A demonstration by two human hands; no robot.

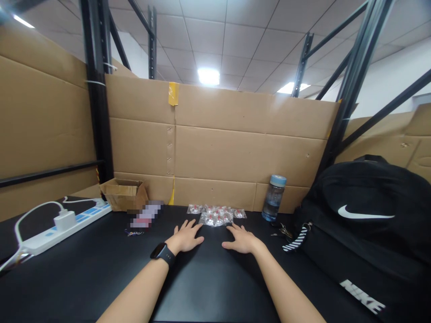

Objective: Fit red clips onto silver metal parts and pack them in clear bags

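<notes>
Both of my hands rest on the black tabletop [208, 278], fingers spread and holding nothing. My left hand [186, 237], with a dark watch [163, 254] on its wrist, lies just front-left of a group of small clear plastic packets [217, 216]. My right hand [241, 238] lies front-right of the same packets, its fingertips close to their near edge; whether they touch, I cannot tell. Several packets lie together, each with something whitish and red inside that is too small to name.
A black backpack [367, 224] fills the right side, with keys [285, 230] beside it. A blue-lidded water bottle [274, 199] stands by the cardboard back wall [215, 152]. At left are an open cardboard box [124, 197], a blurred flat item [147, 215] and a white power strip [43, 240].
</notes>
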